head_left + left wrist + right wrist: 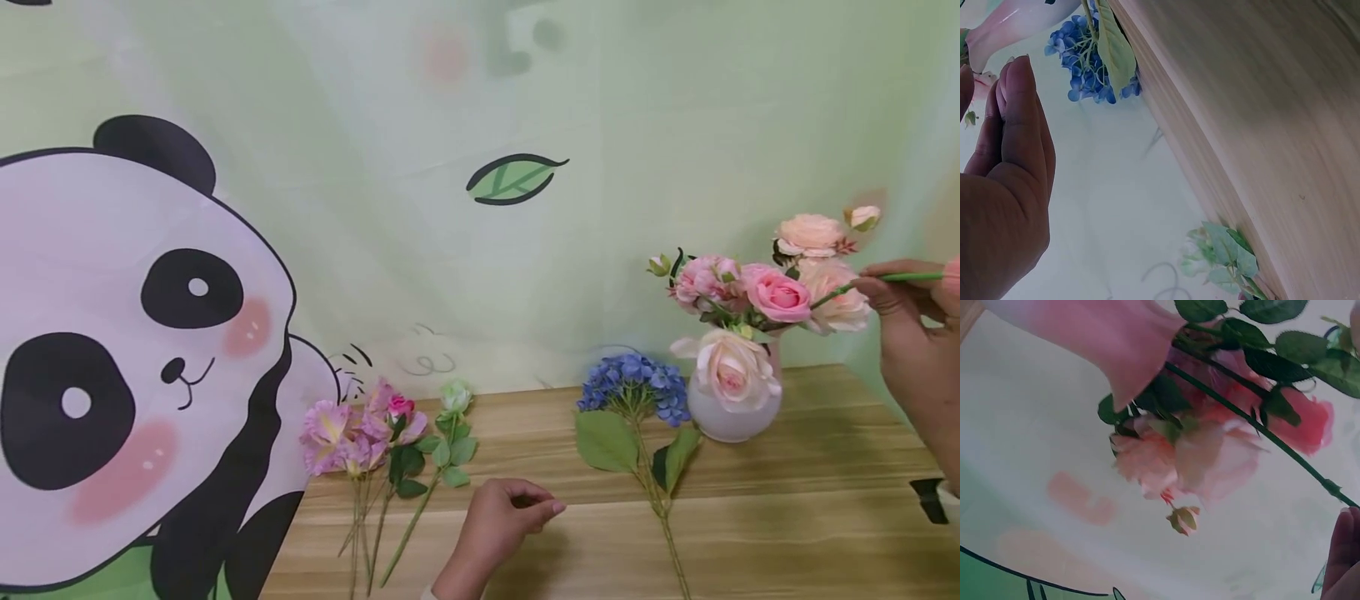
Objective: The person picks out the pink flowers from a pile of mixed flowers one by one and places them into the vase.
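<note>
My right hand [915, 350] pinches a green flower stem [911, 276] between thumb and fingers, right of the vase. In the right wrist view the stem [1260, 427] slants down to the mouth of the pale pink-white vase [1094, 337]; its tip is hidden there. Only a sliver of pink shows at its other end. Pink and peach roses [780, 293] and a cream rose [731, 371] fill the vase [731, 429]. Above the front of the table, my left hand [498, 525] holds nothing, its fingers loosely bent; a blue hydrangea [633, 383] lies to its right.
Left of the left hand lie purple-pink flowers [337, 437], a small deep-pink rose [401, 407] and a whitish-green rose [455, 396], stems toward me. Behind the wooden table [817, 500] hangs a pale green panda-print cloth [390, 250].
</note>
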Demonstrator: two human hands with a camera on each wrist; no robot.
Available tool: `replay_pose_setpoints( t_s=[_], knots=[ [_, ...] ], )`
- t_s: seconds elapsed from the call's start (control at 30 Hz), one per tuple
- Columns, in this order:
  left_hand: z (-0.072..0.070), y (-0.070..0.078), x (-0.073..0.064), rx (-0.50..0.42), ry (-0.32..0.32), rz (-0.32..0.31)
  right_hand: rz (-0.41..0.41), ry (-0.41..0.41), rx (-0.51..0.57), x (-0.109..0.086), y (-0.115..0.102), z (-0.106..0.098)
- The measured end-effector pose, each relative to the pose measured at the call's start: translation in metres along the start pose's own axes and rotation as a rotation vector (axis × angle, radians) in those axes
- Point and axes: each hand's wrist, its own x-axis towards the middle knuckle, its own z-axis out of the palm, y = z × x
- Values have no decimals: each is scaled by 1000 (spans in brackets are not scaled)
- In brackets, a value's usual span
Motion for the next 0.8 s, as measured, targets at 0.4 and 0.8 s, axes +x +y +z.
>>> replay_pose_setpoints(
  t_s=[0.4, 0.8],
  knots=[
    [-8, -6, -8, -19, 25, -17, 233, -170, -288, -26, -1, 22],
    [-19, -10, -13, -15, 61, 2, 179, -88, -254, -53, 22, 43]
  ],
)
